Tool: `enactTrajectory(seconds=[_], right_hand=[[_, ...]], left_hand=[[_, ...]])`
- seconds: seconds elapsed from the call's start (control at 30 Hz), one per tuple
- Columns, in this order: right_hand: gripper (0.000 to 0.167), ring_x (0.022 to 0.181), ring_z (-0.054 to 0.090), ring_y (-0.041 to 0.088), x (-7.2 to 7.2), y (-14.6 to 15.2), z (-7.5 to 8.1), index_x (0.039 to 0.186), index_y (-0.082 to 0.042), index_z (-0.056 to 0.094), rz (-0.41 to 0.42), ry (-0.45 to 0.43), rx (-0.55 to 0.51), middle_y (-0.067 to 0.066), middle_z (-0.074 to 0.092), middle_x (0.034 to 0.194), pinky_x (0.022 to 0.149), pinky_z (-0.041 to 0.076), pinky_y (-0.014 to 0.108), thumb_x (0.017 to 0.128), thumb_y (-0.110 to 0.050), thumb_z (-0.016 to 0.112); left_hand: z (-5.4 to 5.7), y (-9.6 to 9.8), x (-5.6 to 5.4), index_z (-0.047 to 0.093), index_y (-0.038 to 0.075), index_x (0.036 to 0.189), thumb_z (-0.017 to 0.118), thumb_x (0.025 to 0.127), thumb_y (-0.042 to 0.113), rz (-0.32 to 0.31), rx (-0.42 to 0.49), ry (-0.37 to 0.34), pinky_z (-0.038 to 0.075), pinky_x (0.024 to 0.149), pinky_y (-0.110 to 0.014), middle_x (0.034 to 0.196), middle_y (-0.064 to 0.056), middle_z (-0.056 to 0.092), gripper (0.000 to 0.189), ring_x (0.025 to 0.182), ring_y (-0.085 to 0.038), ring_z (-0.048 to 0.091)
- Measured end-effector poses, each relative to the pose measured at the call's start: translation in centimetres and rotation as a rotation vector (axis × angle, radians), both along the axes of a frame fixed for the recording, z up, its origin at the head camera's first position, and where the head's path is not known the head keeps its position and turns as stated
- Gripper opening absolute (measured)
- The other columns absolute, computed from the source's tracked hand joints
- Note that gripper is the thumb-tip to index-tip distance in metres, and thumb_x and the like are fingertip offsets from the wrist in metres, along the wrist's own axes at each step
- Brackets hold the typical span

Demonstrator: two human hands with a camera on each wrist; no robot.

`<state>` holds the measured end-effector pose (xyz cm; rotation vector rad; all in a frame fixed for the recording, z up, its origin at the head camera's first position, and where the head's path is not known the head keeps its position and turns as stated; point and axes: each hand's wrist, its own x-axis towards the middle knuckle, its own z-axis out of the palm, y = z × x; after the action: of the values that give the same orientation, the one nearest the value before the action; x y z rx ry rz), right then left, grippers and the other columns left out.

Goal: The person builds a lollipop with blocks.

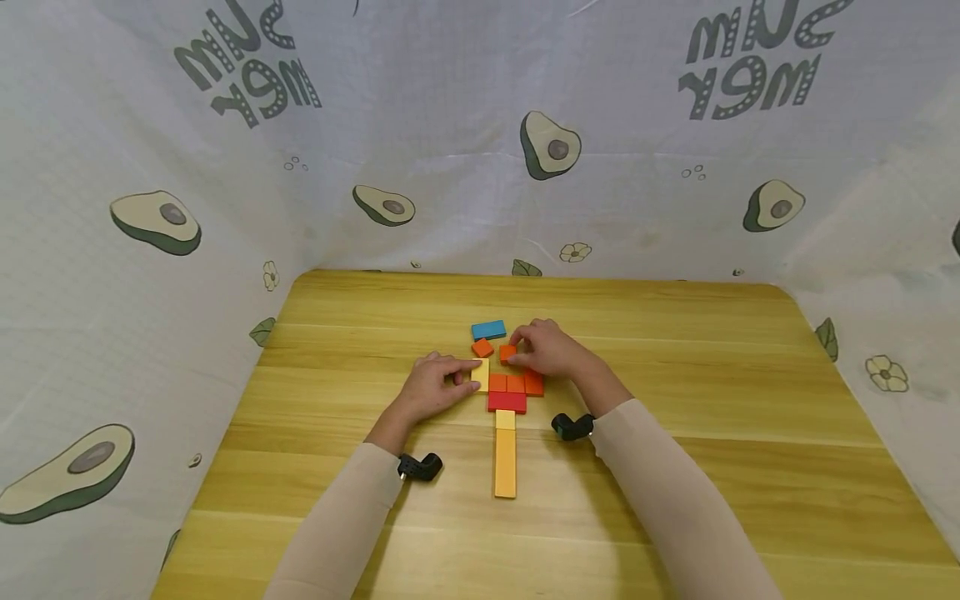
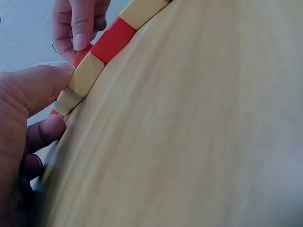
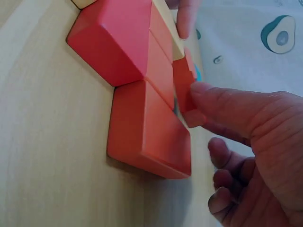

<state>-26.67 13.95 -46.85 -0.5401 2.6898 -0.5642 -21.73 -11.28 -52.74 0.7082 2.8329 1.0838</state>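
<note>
My left hand (image 1: 437,386) pinches a pale yellow block (image 1: 481,377) between thumb and finger; in the left wrist view the thumb and a fingertip lie at the ends of this yellow block (image 2: 84,78). Thumb and fingers of my right hand (image 1: 551,350) hold a small orange block (image 1: 507,354), which the right wrist view shows as an orange piece (image 3: 184,87) behind the row. Just below lie small orange-red blocks (image 1: 506,383) and a red block (image 1: 507,402), side by side. Another orange-red block (image 1: 533,384) sits at the row's right end, partly under my right hand.
A small yellow block (image 1: 506,419) and a long yellow-orange block (image 1: 506,463) run down from the red block. Beyond the hands lie a turned orange block (image 1: 482,347) and a blue block (image 1: 488,330). A printed curtain (image 1: 465,125) surrounds the wooden table (image 1: 712,433).
</note>
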Motion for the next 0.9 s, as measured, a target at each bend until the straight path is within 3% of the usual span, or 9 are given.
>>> enactTrajectory(seconds=[0.17, 0.37, 0.9], right_hand=[[0.035, 0.104, 0.047, 0.028, 0.21, 0.01, 0.13, 0.115, -0.015, 0.071, 0.014, -0.010, 0.015, 0.009, 0.058, 0.105, 0.085, 0.045, 0.040, 0.092, -0.042, 0.074], [0.021, 0.100, 0.046, 0.027, 0.25, -0.01, -0.56, 0.106, -0.018, 0.073, 0.026, 0.011, -0.005, 0.008, 0.058, 0.101, 0.079, 0.041, 0.036, 0.095, -0.036, 0.072], [0.018, 0.100, 0.046, 0.027, 0.70, 0.33, -0.71, 0.104, -0.018, 0.073, 0.030, -0.008, -0.030, 0.008, 0.059, 0.102, 0.080, 0.040, 0.036, 0.096, -0.035, 0.072]], left_hand=[[0.03, -0.08, -0.01, 0.073, 0.026, 0.129, 0.074, 0.093, 0.038, 0.003, 0.001, -0.005, 0.032, 0.087, -0.036, 0.082, 0.011, 0.060, 0.038, 0.083, -0.011, 0.047], [-0.11, 0.00, -0.06, 0.072, 0.027, 0.130, 0.073, 0.094, 0.040, 0.004, -0.005, -0.002, 0.032, 0.086, -0.035, 0.082, 0.011, 0.059, 0.038, 0.081, -0.011, 0.046], [-0.11, 0.11, 0.02, 0.073, 0.026, 0.129, 0.074, 0.093, 0.038, 0.008, 0.006, -0.003, 0.031, 0.085, -0.034, 0.081, 0.012, 0.059, 0.038, 0.083, -0.010, 0.047]])
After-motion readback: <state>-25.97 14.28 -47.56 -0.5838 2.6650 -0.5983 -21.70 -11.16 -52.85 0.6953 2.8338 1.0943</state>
